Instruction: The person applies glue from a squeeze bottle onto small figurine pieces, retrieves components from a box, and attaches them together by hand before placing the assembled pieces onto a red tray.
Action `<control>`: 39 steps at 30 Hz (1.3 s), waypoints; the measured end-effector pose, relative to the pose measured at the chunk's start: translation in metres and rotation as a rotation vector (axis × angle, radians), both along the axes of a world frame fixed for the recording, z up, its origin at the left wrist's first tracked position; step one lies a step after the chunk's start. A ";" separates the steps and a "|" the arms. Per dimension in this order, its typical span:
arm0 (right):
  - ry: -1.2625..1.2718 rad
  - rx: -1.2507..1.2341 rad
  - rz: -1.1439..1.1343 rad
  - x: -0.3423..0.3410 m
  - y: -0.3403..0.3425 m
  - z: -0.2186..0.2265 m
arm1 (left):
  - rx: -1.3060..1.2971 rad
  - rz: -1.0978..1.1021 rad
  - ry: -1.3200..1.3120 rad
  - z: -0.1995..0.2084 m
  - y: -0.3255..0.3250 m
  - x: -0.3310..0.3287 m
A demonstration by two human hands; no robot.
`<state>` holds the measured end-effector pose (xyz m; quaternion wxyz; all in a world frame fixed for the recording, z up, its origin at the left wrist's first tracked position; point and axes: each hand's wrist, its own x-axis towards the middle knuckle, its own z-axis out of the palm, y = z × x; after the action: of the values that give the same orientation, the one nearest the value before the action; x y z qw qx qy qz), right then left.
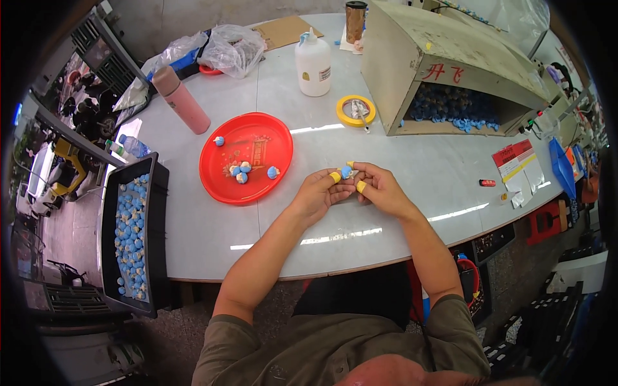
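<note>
My left hand (317, 192) and my right hand (380, 188) meet above the white table (399, 161), both pinching one small blue and white part (346, 171) between the fingertips. Yellow tape wraps several of my fingertips. To the left of my hands a red round plate (246, 157) holds several more of the small blue and white parts.
A black crate (132, 238) full of blue parts hangs off the table's left edge. A pink flask (181, 99), a white glue bottle (313, 64), a yellow tape roll (355, 110) and a large beige box (450, 71) with blue parts inside stand farther back.
</note>
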<state>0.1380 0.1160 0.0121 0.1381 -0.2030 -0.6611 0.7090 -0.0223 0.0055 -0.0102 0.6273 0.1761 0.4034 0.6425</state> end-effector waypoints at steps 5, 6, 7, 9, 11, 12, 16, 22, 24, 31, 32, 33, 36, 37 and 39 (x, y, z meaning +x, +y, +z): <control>0.090 0.024 -0.150 -0.006 -0.001 -0.009 | 0.087 0.094 -0.151 0.000 -0.007 -0.015; 0.105 0.029 -0.139 0.000 0.003 -0.010 | 0.133 0.169 -0.258 0.002 0.000 -0.016; 0.103 0.055 -0.219 0.004 0.007 -0.010 | 0.179 0.243 -0.361 0.003 0.003 -0.021; 0.113 0.085 -0.321 0.004 0.013 -0.010 | 0.260 0.293 -0.435 0.009 0.008 -0.029; 0.105 0.055 -0.383 0.010 0.017 -0.013 | 0.328 0.607 -0.563 0.019 0.009 -0.039; 0.074 0.023 -0.407 0.003 0.012 -0.011 | 0.367 0.657 -0.582 0.013 0.003 -0.051; 0.089 -0.019 -0.448 -0.010 0.011 -0.015 | 0.389 0.740 -0.635 0.002 -0.012 -0.074; 0.261 -0.071 -0.759 0.004 0.033 -0.018 | 0.350 0.654 -0.578 0.000 -0.003 -0.056; 0.235 -0.064 -0.787 0.014 0.041 -0.010 | 0.306 0.605 -0.508 0.000 -0.002 -0.048; -0.233 0.754 -0.967 0.043 0.154 -0.012 | 0.170 0.425 -0.287 -0.006 0.002 -0.012; -0.343 0.934 -0.996 0.047 0.175 -0.010 | 0.154 0.382 -0.250 -0.007 0.002 -0.009; -0.383 1.017 -0.993 0.050 0.195 -0.009 | 0.139 0.339 -0.213 -0.008 0.003 -0.007; -0.675 1.092 -0.818 0.034 0.232 0.017 | 0.115 0.319 -0.180 -0.012 -0.001 -0.008; -0.928 1.075 -0.653 0.029 0.240 0.024 | 0.114 0.330 -0.179 -0.012 -0.001 -0.008; -0.913 1.122 -0.647 0.020 0.256 0.019 | 0.101 0.321 -0.163 -0.010 -0.001 -0.007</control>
<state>0.1585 0.3718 0.0307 0.1345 -0.5559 -0.8193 0.0411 -0.0291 0.0041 -0.0203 0.5377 0.0882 0.3416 0.7658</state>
